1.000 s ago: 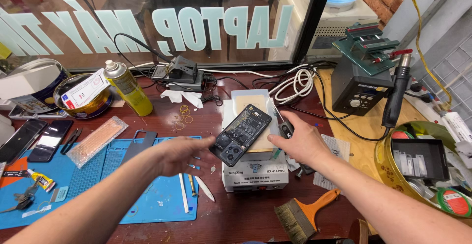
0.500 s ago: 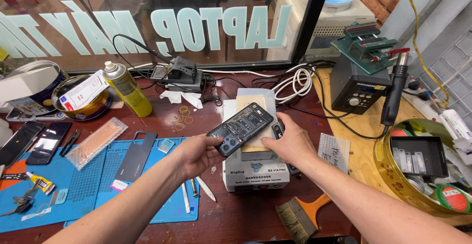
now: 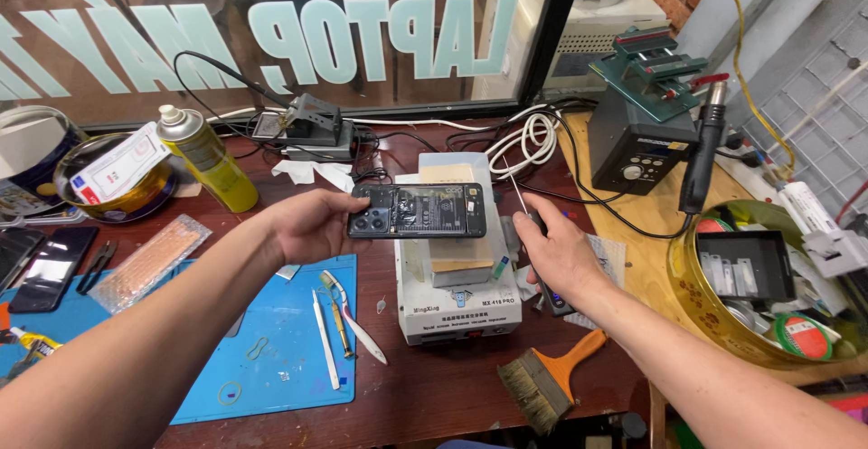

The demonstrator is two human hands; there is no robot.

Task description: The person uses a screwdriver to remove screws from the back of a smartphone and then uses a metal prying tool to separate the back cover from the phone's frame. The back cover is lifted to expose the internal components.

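The left hand (image 3: pixel 312 225) is clamped on the camera end of an opened phone (image 3: pixel 417 211), thumb on the near edge and fingers behind, holding it level and lengthwise in the air just above the white heating machine (image 3: pixel 457 277). The phone is a flat black slab with its back off, so dark boards and shiny metal parts show, with round lenses at its left end. The right hand (image 3: pixel 556 252) is curled shut on a thin tool (image 3: pixel 524 209): a fine metal tip points up and away past the phone's right end, and a dark handle shows below the palm; whether the tip touches the phone cannot be told. The machine is a boxy white block with a tan pad on top, standing on the reddish wooden bench directly under the phone. Left of it lies a blue rubber mat (image 3: pixel 271 359) with tweezers and thin white sticks. Near and right of the machine lies a brush (image 3: pixel 547 384) with an orange handle and dark bristles. Far left stands a yellow spray can (image 3: pixel 206 159); far right sits a dark grey soldering station (image 3: pixel 637 141), with coiled white cable (image 3: pixel 533 137) between it and the machine.
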